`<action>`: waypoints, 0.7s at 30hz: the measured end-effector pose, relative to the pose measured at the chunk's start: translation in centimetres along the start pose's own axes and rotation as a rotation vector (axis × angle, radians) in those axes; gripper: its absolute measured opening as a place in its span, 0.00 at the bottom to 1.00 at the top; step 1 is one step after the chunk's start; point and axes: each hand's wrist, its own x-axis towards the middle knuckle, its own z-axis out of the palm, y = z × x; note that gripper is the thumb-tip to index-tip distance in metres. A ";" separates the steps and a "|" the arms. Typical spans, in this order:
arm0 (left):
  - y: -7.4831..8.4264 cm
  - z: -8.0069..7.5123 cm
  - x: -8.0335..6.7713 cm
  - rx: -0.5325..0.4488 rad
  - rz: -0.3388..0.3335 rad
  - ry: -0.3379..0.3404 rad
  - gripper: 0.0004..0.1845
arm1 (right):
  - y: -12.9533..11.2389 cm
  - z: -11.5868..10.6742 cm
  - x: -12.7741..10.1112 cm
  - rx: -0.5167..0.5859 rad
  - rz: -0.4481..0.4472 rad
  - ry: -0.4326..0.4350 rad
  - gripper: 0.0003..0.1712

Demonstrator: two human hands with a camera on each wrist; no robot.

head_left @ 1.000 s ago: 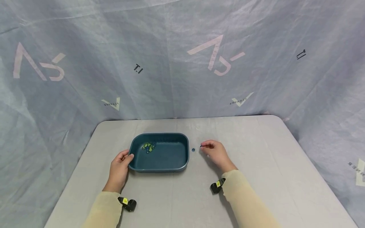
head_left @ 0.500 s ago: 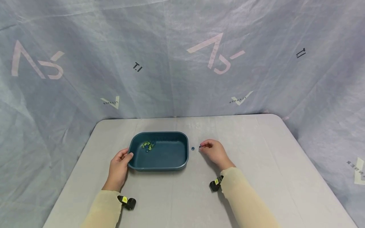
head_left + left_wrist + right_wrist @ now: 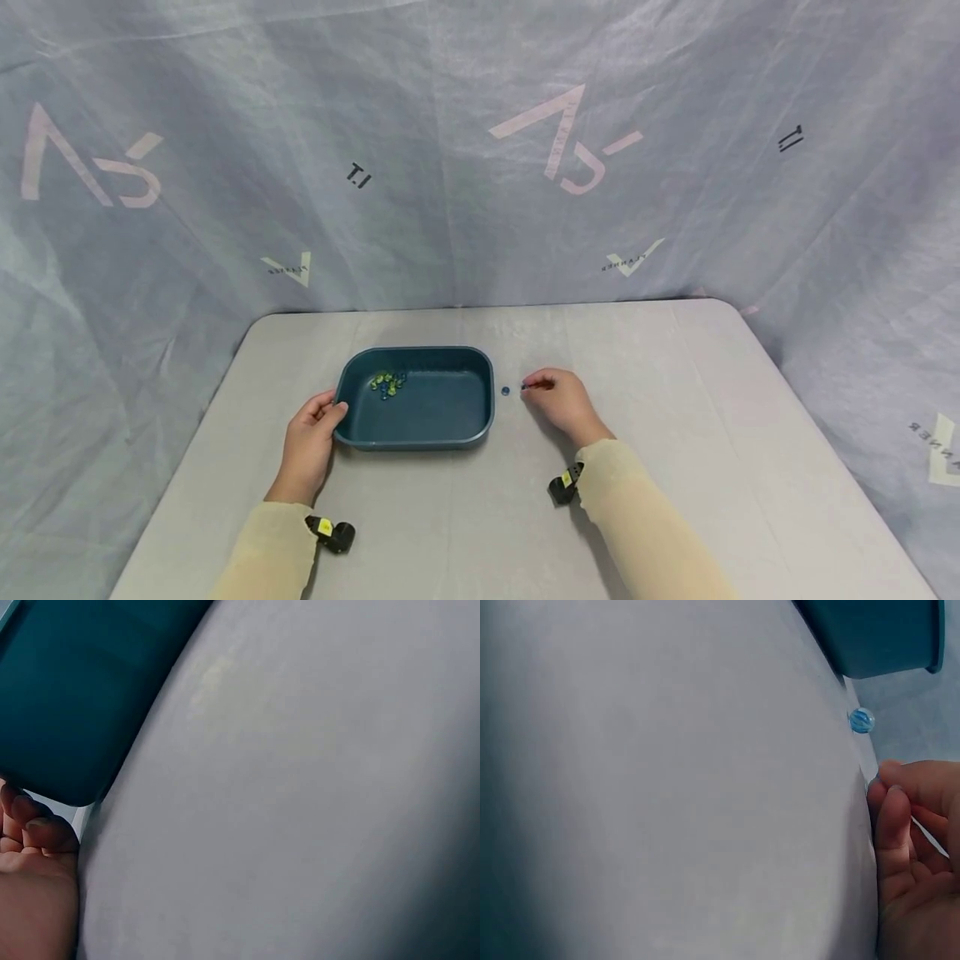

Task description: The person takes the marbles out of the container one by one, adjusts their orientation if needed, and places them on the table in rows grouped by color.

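Note:
A dark teal rectangular tray [image 3: 420, 444] sits on the table, and my left hand [image 3: 306, 443] grips its left side with the thumb over the rim. Several green and blue marbles [image 3: 392, 388] lie together in the tray's left part. To the right of the tray, my right hand [image 3: 564, 406] pinches a small blue marble [image 3: 522, 387] between thumb and fingers, low over the table. The fingers mostly hide it. One more blue marble [image 3: 506, 391] rests on the table between the tray and that hand; the right wrist view shows this clear marble [image 3: 862, 720] with blue swirls.
The table [image 3: 675, 400] has a light grey cover. Behind it and along both sides hangs a grey-blue cloth [image 3: 450, 167] with printed letters. A small black camera [image 3: 341, 537] is strapped to each wrist.
The head view has shifted slightly. My right hand stays almost in place, its fingertips a little closer to the loose marble. The left hand keeps its grip on the tray.

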 end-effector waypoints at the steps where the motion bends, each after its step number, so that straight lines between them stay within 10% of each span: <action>1: 0.0 0.0 0.0 0.001 -0.001 -0.001 0.22 | 0.0 0.0 0.0 -0.005 -0.001 0.000 0.04; 21: -0.1 0.0 0.1 0.007 -0.015 0.002 0.23 | -0.6 0.5 -0.3 -0.050 -0.003 0.026 0.06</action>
